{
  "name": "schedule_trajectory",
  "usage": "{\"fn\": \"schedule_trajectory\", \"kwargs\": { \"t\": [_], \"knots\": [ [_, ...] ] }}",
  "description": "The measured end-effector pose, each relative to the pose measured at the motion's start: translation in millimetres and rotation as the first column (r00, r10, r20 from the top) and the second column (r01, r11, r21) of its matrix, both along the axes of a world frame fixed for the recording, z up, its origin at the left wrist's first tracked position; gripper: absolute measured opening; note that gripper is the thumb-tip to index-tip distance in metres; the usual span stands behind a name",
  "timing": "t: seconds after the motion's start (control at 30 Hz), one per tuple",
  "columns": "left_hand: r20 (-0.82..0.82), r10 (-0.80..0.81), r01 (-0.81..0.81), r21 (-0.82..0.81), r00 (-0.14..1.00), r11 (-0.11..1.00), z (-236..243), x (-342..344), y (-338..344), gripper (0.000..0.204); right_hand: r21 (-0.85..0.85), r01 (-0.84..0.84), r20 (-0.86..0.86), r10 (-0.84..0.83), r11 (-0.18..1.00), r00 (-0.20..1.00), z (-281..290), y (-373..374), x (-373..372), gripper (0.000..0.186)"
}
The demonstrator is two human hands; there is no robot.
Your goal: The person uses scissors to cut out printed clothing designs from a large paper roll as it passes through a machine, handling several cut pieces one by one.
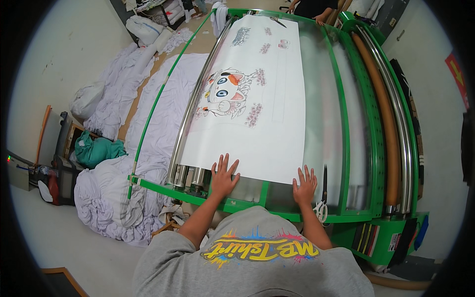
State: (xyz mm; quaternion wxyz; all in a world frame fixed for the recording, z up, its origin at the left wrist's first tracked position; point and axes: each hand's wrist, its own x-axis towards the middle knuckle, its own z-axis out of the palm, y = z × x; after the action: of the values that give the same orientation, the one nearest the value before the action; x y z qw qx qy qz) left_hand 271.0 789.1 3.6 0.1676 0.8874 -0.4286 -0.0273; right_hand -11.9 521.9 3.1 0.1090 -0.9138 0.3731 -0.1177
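Note:
A large white printed sheet, bearing a cartoon cat and small pink floral motifs, lies over the table of a green-framed machine. My left hand rests on the sheet's near edge with fingers spread. Over at the near right corner, my right hand is flat with its fingers apart, touching the edge. Just right of that hand, a pair of scissors with white handles lies with the blades pointing away. Neither hand grips anything.
Metal rollers run along the sheet's left side; a brown roller spans the right. Another person's hand is at the far right end. A dark tool lies on the sheet's far edge. White fabric is heaped at left, beside a green bundle.

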Motion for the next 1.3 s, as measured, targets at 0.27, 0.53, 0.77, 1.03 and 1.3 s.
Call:
{"fn": "schedule_trajectory", "kwargs": {
  "t": [0.27, 0.53, 0.77, 1.03, 1.3],
  "knots": [
    [0.010, 0.002, -0.002, 0.003, 1.000, 1.000, -1.6, -0.6, 0.9, 0.064, 0.017, 0.004, -0.011, -0.004, 1.000, 1.000, 0.3, 0.4, -0.7, 0.060],
    [-0.011, 0.009, -0.009, 0.009, 1.000, 1.000, -2.8, 0.1, 0.1, 0.065, 0.055, 0.019, 0.005, -0.019, 0.998, 1.000, 3.0, 0.0, 0.8, 0.068],
    [-0.025, 0.007, -0.006, 0.009, 1.000, 1.000, -2.4, 0.3, 0.5, 0.065, 0.018, 0.005, -0.023, -0.004, 1.000, 1.000, -0.3, -1.8, -0.8, 0.067],
    [-0.028, 0.001, -0.001, -0.001, 1.000, 1.000, -1.4, -1.8, 2.0, 0.065, 0.014, -0.002, 0.018, 0.001, 1.000, 1.000, 3.5, -1.2, 0.5, 0.065],
    [-0.003, 0.004, -0.004, -0.003, 1.000, 1.000, 2.6, 0.7, 0.1, 0.064, 0.033, 0.012, 0.011, -0.013, 0.999, 1.000, 4.3, 0.9, 0.2, 0.064]
  ]
}}
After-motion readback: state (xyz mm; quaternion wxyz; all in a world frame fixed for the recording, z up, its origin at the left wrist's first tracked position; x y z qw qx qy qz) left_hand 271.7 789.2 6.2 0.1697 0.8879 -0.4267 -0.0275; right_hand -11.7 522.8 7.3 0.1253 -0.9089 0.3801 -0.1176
